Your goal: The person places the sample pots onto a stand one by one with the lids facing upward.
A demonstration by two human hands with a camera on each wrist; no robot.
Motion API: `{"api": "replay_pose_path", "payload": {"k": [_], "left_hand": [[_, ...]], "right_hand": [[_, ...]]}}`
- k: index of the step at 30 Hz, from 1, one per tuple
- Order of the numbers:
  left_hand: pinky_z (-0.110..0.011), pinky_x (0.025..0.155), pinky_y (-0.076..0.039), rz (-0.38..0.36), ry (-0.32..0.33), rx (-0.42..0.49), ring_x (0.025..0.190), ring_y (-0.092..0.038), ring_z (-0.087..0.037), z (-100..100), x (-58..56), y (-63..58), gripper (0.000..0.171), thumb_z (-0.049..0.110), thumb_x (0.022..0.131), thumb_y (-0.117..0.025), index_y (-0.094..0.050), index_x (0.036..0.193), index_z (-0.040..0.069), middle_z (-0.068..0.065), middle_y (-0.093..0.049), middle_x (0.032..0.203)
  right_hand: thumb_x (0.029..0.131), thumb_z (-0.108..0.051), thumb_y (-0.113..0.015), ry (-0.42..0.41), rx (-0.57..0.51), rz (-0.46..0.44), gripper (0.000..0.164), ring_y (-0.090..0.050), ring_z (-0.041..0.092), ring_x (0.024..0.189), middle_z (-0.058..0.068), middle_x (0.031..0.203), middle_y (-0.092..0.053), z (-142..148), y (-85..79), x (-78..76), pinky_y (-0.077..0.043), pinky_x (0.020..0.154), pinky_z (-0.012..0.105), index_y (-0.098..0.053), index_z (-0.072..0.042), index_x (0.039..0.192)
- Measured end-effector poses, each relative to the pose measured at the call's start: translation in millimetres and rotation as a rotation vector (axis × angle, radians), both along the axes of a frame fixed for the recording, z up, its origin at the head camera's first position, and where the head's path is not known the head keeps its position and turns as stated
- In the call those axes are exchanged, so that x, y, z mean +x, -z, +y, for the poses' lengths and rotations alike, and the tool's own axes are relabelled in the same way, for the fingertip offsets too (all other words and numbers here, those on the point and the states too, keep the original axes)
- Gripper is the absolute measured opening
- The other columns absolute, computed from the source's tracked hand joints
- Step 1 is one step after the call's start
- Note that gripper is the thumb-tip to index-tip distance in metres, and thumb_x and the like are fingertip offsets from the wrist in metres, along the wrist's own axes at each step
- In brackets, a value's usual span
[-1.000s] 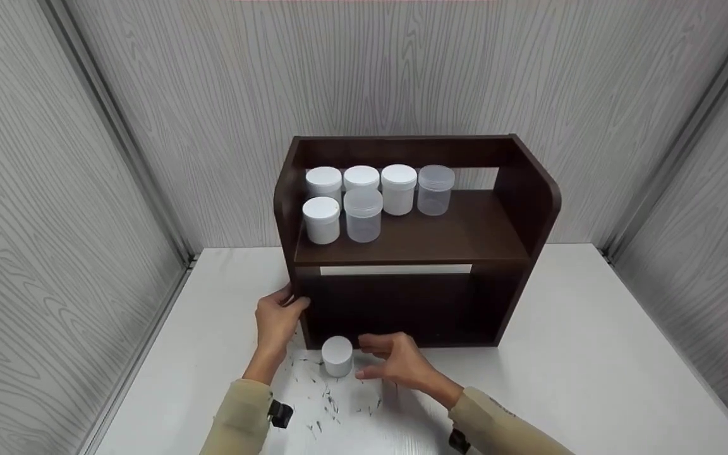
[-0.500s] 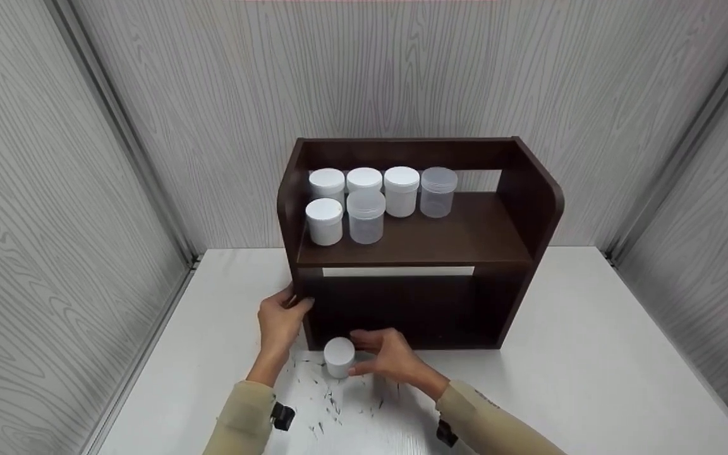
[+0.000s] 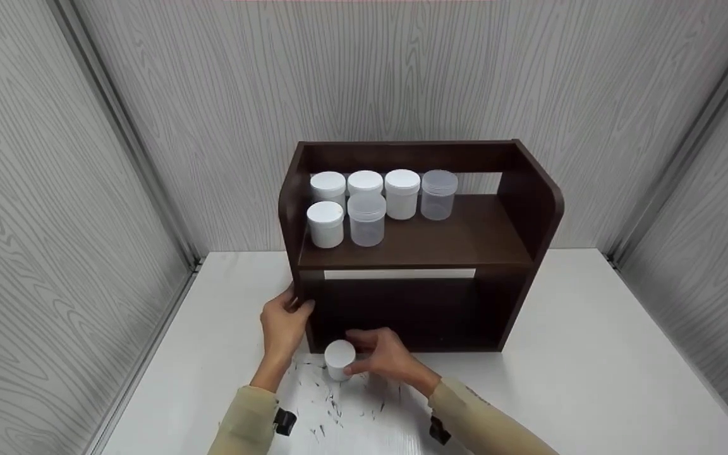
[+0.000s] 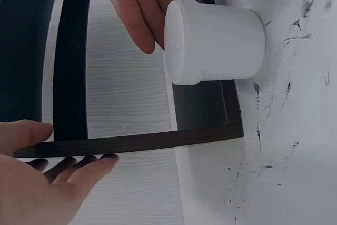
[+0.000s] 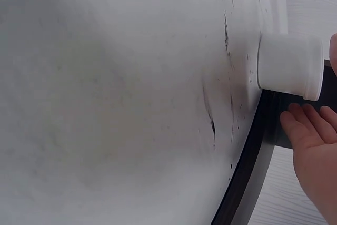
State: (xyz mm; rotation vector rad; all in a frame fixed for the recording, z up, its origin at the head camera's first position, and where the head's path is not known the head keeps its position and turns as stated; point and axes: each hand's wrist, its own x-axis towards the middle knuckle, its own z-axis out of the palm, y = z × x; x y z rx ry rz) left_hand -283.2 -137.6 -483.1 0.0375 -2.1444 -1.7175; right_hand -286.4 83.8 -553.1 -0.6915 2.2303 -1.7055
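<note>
In the head view, my left hand (image 3: 283, 325) grips the left side panel of a dark brown two-tier shelf (image 3: 414, 259). The left wrist view shows its thumb on one face of the panel and its fingers on the other. A white lidded jar (image 3: 340, 360) stands upright on the table at the shelf's front left corner. My right hand (image 3: 386, 355) is at the jar's right, thumb in front and fingers behind. In the right wrist view, the straight fingers (image 5: 305, 122) lie beside the jar (image 5: 289, 66) with a gap showing; thumb contact is unclear.
On the upper tier, several white jars (image 3: 326, 224) and two translucent jars (image 3: 438, 194) stand toward the left and middle. The lower tier (image 3: 402, 316) is dark inside. Dark scuffs mark the white table (image 3: 225, 354). Grey wood-grain walls (image 3: 389, 69) enclose the back and sides.
My right hand has moved left to the white jar, its thumb now overlapping the jar's front. The left hand stays on the side panel. The whole view has shifted slightly.
</note>
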Motion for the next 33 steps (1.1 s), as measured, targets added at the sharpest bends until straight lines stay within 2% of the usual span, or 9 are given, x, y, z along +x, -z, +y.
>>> {"api": "replay_pose_path", "payload": {"k": [5, 16, 22, 29, 33], "left_hand": [[-0.041, 0.096, -0.058, -0.027, -0.018, -0.008, 0.121, -0.067, -0.04, 0, -0.5, -0.1, 0.051, 0.003, 0.095, -0.071, -0.06, 0.143, -0.007, -0.026, -0.065, 0.136], [-0.04, 0.096, -0.058, -0.048, -0.026, 0.027, 0.121, -0.067, -0.04, -1, -1.0, -1.4, 0.051, 0.002, 0.093, -0.071, -0.06, 0.141, -0.008, -0.027, -0.065, 0.136], [-0.039, 0.096, -0.058, -0.059, -0.032, 0.031, 0.121, -0.067, -0.04, 0, -0.9, -1.1, 0.051, 0.002, 0.093, -0.072, -0.061, 0.141, -0.008, -0.027, -0.065, 0.135], [-0.042, 0.099, -0.057, -0.074, -0.019, 0.033, 0.124, -0.066, -0.039, -1, -0.2, -1.2, 0.049, 0.005, 0.095, -0.07, -0.061, 0.142, -0.008, -0.027, -0.065, 0.137], [-0.041, 0.098, -0.057, -0.083, -0.023, 0.027, 0.123, -0.066, -0.039, -1, -0.5, -1.9, 0.049, 0.005, 0.095, -0.07, -0.061, 0.142, -0.007, -0.026, -0.065, 0.137]], "right_hand": [[0.081, -0.004, -0.091, 0.0, -0.042, -0.014, 0.076, -0.061, 0.034, 0.131, 0.026, 0.149, -0.055, -4, 4.9, -2.8, -0.053, 0.106, 0.042, -0.055, 0.01, 0.146], [0.077, 0.001, -0.092, 0.023, -0.057, -0.039, 0.073, -0.063, 0.032, 0.128, 0.022, 0.145, -0.06, -12, 9.8, -5.2, -0.055, 0.103, 0.04, -0.061, 0.007, 0.142], [0.076, 0.0, -0.094, 0.033, -0.037, -0.031, 0.071, -0.067, 0.028, 0.123, 0.019, 0.137, -0.066, -14, 12.8, -4.2, -0.056, 0.101, 0.037, -0.063, 0.006, 0.14], [0.078, 0.001, -0.092, -0.008, -0.049, -0.005, 0.07, -0.07, 0.03, 0.117, 0.022, 0.131, -0.069, -12, 14.1, -4.4, -0.059, 0.095, 0.035, -0.061, 0.012, 0.139], [0.078, 0.0, -0.092, -0.013, -0.043, -0.001, 0.07, -0.07, 0.031, 0.118, 0.022, 0.131, -0.069, -10, 13.9, -4.8, -0.059, 0.096, 0.037, -0.06, 0.011, 0.14]]}}
